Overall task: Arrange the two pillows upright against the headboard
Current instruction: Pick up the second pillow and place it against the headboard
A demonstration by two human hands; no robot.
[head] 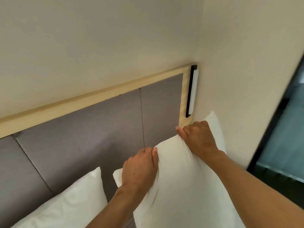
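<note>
Grey padded headboard [79, 139] ahead; I see both hands, left hand [139, 168] and right hand [199, 137], pinching the right pillow's [181, 186] top edge against it. Second pillow [69, 203] leans left of it.

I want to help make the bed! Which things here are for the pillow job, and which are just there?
For the job:
right pillow, gripped by left hand and right hand
left pillow
headboard

Just there:
black-and-white wall fixture
wall
dark window
</note>
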